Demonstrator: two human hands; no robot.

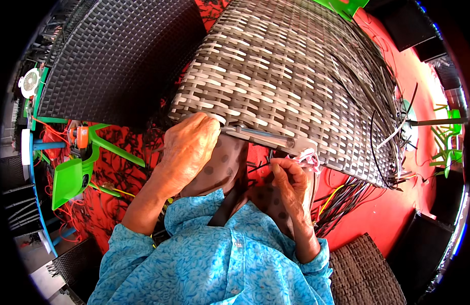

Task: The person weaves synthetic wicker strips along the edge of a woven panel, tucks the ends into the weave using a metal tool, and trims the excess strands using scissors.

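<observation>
A large woven wicker piece [275, 66] in mottled grey-brown and cream strands leans over my knees. My left hand [192, 147] is closed at its near left corner; what the fingers grip is hidden. A shiny, narrow metal piece [260, 136] lies along the near edge between my hands. My right hand [292, 180] is below that edge, thumb and forefinger pinched on what looks like a thin dark strand [270, 155]. Just above its fingers, a pink and white cloth [310, 158] bunches at the edge.
A black woven panel [123, 56] stands at the left. Loose dark strands [347, 203] spread over the red floor [367, 216] at the right. A green plastic chair [75, 178] is at the left. A brown woven piece [366, 272] lies at lower right.
</observation>
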